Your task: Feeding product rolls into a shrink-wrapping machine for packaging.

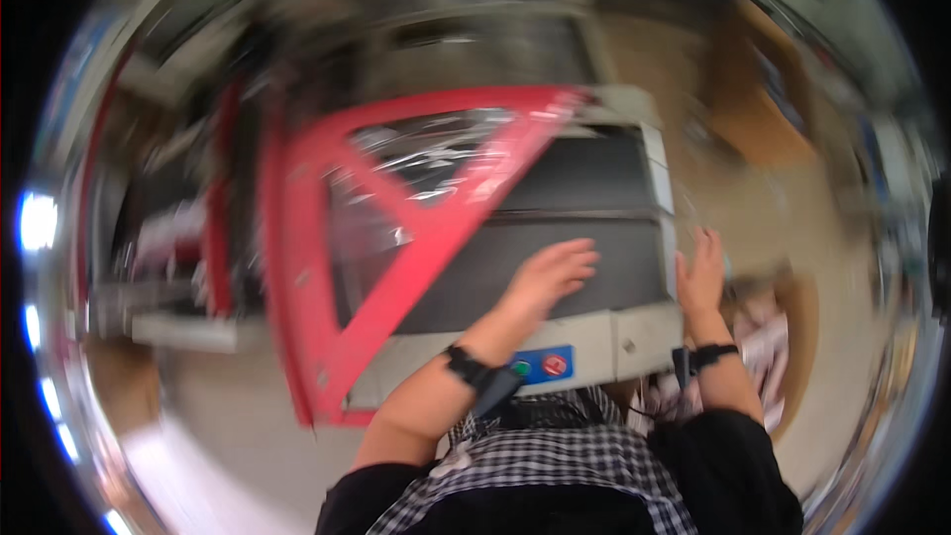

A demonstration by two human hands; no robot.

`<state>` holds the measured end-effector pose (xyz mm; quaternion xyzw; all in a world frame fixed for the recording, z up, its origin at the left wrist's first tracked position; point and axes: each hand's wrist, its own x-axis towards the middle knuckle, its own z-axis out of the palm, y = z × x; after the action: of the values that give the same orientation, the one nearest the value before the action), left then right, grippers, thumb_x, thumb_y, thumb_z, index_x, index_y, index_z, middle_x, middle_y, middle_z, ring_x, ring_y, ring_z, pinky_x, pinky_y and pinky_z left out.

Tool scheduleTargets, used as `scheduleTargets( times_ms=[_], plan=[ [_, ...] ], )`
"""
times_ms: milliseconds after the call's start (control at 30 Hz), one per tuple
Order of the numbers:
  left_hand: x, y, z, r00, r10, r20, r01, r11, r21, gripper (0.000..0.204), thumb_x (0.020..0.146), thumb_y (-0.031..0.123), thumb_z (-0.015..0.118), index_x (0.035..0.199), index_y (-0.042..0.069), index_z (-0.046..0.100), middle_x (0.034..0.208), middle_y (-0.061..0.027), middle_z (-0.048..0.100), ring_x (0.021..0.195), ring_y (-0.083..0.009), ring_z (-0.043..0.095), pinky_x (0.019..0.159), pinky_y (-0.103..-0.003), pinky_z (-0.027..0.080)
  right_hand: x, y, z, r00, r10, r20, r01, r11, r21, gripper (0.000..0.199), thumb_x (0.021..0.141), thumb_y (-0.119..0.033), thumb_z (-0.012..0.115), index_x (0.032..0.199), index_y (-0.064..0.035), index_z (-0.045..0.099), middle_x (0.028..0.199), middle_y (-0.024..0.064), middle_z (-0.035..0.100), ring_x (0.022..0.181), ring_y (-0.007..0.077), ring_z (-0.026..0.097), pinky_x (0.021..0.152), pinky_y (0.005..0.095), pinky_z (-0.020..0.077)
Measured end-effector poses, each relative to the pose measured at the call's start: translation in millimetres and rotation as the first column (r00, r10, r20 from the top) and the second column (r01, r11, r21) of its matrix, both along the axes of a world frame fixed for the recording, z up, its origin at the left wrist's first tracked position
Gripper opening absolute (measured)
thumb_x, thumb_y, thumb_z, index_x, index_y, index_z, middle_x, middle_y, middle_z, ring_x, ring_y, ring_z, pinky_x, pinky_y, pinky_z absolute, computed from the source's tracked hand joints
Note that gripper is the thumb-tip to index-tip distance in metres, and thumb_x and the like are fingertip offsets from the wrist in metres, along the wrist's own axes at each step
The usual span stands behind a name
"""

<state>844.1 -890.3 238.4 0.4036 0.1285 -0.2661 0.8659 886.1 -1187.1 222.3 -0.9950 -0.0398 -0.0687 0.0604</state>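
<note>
My left hand [545, 282] hovers over the dark conveyor belt [604, 263], palm down, its fingers stretched out with nothing in them. Past the belt's right end is my right hand [701, 277], fingers apart and pointing away from me, also holding nothing. A red triangular guard frame [426, 258] with clear plastic panes leans across the left part of the belt. On the machine's pale near side [644, 342] a blue panel [543, 367] carries a green button and a red mark. Each wrist wears a dark band with a small device.
Below my right hand stands an open cardboard box [800, 337] with pale, pinkish packages [773, 347] inside. Another cardboard box [763, 119] sits on the floor at the far right. More red-framed machinery [218, 218] is at the left, blurred.
</note>
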Motion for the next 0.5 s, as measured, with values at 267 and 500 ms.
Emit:
scheduleTargets(
  times_ms=[267,500],
  plan=[
    [-16,-73,27,0.923,-0.375,-0.082,0.384,0.908,0.167,0.044,0.091,0.021,0.051,0.128,-0.001,0.042,0.121,-0.0164,0.054,0.107,-0.0223,0.055,0.091,-0.030,0.043,-230,-184,-49,0.204,-0.977,-0.068,0.954,0.213,-0.212,0.079,0.071,-0.041,0.068,0.129,0.0013,0.035,0.130,0.0286,0.035,0.123,0.0461,0.029,0.103,0.0502,0.0262],
    [-35,-132,21,0.861,-0.483,-0.158,0.507,0.837,0.204,0.041,0.092,0.019,0.048,0.126,-0.002,0.043,0.119,-0.0176,0.055,0.106,-0.0237,0.056,0.091,-0.031,0.045,-274,-290,-125,0.084,-0.939,-0.333,0.986,0.031,0.162,0.095,0.062,-0.055,0.072,0.118,0.0151,0.042,0.119,0.0315,0.049,0.116,0.0393,0.046,0.101,0.0404,0.0329]
  ],
)
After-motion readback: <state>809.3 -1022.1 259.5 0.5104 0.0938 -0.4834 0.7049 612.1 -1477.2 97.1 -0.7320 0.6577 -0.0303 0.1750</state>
